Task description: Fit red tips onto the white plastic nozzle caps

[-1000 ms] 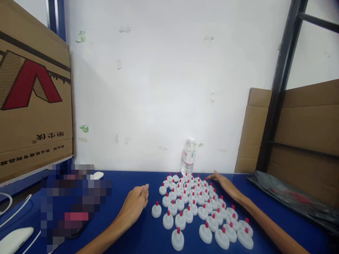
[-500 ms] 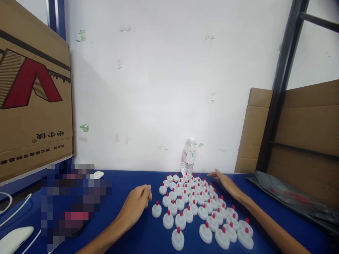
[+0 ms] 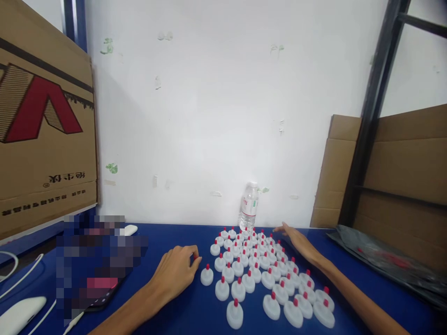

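Several white bottle caps with red tips (image 3: 258, 274) stand in rows on the blue table (image 3: 188, 316). My left hand (image 3: 176, 272) rests on the table just left of the rows, fingers curled, with a small red tip showing at its fingertips. The nearest cap (image 3: 206, 275) stands right beside it. My right hand (image 3: 296, 240) lies flat along the far right side of the rows, fingers stretched out toward the farthest caps.
A clear water bottle (image 3: 248, 207) stands against the white wall behind the caps. A large cardboard box (image 3: 45, 135) fills the left. Folded cardboard (image 3: 401, 163) and a black bag (image 3: 384, 263) lie at the right. White devices with cables (image 3: 21, 314) sit at the near left.
My left hand has slid a little toward the caps and curled its fingers, and a red tip now shows at them. My right hand has hardly moved.
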### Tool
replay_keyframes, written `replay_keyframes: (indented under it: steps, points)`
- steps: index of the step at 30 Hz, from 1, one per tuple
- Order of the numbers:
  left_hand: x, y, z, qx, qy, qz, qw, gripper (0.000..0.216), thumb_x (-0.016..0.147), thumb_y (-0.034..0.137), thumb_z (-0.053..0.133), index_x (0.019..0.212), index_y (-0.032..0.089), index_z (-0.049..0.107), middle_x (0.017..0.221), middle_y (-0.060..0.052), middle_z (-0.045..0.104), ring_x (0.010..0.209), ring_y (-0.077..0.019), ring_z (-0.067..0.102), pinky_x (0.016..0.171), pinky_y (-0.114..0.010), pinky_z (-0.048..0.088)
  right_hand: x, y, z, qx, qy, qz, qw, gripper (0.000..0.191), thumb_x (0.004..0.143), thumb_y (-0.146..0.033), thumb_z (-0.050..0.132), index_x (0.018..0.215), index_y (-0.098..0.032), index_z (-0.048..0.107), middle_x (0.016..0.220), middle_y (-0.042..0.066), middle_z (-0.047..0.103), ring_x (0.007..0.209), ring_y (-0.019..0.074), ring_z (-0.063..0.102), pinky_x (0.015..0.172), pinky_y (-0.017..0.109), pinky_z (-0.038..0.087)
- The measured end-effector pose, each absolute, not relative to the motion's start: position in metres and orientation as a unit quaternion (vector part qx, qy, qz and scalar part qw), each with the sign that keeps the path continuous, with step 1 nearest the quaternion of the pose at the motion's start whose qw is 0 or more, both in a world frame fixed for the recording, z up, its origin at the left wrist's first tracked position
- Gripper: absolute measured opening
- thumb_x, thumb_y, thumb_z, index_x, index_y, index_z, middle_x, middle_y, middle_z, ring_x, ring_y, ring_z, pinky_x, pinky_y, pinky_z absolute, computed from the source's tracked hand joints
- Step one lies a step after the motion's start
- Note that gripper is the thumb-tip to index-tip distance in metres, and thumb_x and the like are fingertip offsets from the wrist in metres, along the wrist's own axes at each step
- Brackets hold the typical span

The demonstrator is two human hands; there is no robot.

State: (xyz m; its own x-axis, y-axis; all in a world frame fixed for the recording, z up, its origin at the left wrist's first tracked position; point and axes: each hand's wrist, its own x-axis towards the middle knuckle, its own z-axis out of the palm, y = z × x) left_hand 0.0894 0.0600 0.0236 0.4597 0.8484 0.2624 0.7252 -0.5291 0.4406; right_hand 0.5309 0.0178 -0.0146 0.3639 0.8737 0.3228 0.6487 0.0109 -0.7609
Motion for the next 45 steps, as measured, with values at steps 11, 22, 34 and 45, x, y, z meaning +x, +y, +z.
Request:
replay_keyframes:
  steps: [11, 22, 34, 45]
  points:
    - [0.083, 0.068, 0.024, 0.828, 0.476, 0.262, 0.139, 0.046, 0.100, 0.033, 0.016, 0.104, 0.021, 0.060, 0.107, -0.009, 0.058, 0.086, -0.0209, 0.062, 0.081, -0.035, 0.045, 0.528, 0.016, -0.012, -0.700, -0.551, 0.120, 0.438, 0.077, 0.087, -0.085, 0.029, 0.100, -0.027, 0.078, 0.126, 0.007, 0.072, 0.113, 0.0350, 0.067, 0.111, 0.052, 0.042]
    - [0.083, 0.070, 0.020, 0.846, 0.463, 0.242, 0.105, 0.034, 0.097, 0.028, 0.033, 0.097, 0.019, 0.066, 0.099, -0.011, 0.061, 0.090, -0.0269, 0.060, 0.083, -0.043, 0.044, 0.519, 0.011, -0.007, -0.704, -0.564, 0.076, 0.424, 0.075, 0.092, -0.079, 0.027, 0.096, -0.025, 0.079, 0.118, 0.009, 0.075, 0.109, 0.0353, 0.070, 0.105, 0.050, 0.048]
    - [0.094, 0.042, 0.035, 0.911, 0.299, 0.261, 0.112, 0.019, 0.097, 0.035, 0.058, 0.086, 0.025, 0.069, 0.085, 0.001, 0.067, 0.087, -0.0197, 0.059, 0.084, -0.037, 0.045, 0.446, -0.026, 0.062, -0.617, -0.667, -0.123, 0.399, 0.044, 0.104, -0.051, 0.035, 0.119, -0.028, 0.068, 0.131, 0.008, 0.062, 0.130, 0.0297, 0.051, 0.114, 0.052, 0.034]
    - [0.088, 0.056, 0.032, 0.865, 0.274, 0.416, 0.067, 0.017, 0.100, 0.027, 0.055, 0.108, 0.024, 0.070, 0.102, 0.001, 0.077, 0.096, -0.0176, 0.070, 0.087, -0.031, 0.053, 0.299, -0.061, 0.026, -0.321, -0.900, -0.264, 0.135, 0.052, 0.104, -0.058, 0.042, 0.133, -0.019, 0.060, 0.137, 0.006, 0.067, 0.137, 0.0240, 0.052, 0.127, 0.044, 0.014]
